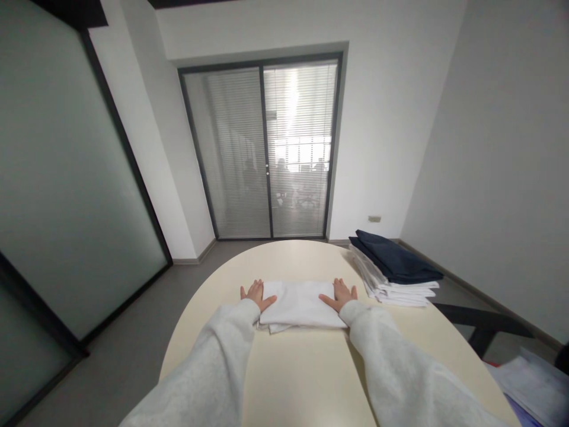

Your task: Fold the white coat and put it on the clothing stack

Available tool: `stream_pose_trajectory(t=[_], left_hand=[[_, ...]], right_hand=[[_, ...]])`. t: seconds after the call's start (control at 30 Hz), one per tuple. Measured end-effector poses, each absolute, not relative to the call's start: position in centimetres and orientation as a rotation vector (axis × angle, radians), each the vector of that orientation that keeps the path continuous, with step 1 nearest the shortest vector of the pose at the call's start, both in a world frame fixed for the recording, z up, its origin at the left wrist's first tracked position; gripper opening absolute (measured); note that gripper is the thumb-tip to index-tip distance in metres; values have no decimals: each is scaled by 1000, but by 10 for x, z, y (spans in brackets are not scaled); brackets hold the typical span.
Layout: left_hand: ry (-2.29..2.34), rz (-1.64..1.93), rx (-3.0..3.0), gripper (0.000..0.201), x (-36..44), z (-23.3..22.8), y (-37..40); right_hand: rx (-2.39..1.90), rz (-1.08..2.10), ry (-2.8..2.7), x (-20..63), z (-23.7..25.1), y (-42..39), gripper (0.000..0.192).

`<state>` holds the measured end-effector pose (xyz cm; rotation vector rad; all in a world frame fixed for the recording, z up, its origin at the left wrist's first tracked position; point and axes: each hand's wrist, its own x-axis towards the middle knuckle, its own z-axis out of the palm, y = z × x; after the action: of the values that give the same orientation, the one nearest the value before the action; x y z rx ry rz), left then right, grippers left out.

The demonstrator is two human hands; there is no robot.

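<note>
Head view, forward-down over table (311, 367), near.

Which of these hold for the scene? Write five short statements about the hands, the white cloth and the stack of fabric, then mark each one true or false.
1. Both hands lie flat on the folded white cloth. True: the left hand presses its left end and the right hand its right end.
2. The right hand holds a dark blue cloth. False: the dark blue cloth lies on top of the stack of folded fabric, apart from both hands.
3. The stack lies to the right of the white cloth. True.
4. The white cloth hangs over the edge of the table. False: it lies wholly on the tabletop.
5. The person wears light grey sleeves. True.
</note>
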<state>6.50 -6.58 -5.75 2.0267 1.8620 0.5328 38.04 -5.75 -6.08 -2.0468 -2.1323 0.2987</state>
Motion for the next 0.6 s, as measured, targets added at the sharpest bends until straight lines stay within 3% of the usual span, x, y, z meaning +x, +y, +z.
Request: stream_pose_trajectory(t=[0.17, 0.37, 0.6], left_hand=[[1472, 871, 1948, 78, 62, -57, -67], [1107, 1307, 1735, 78, 62, -53, -60], [972, 1431, 1197, 93, 50, -53, -46]], right_hand=[[-1612, 575, -1903, 386, -72, -51, 88], [-1081, 968, -1618, 375, -62, -56, 100], [-1041, 1520, -1438, 357, -54, -76, 63]])
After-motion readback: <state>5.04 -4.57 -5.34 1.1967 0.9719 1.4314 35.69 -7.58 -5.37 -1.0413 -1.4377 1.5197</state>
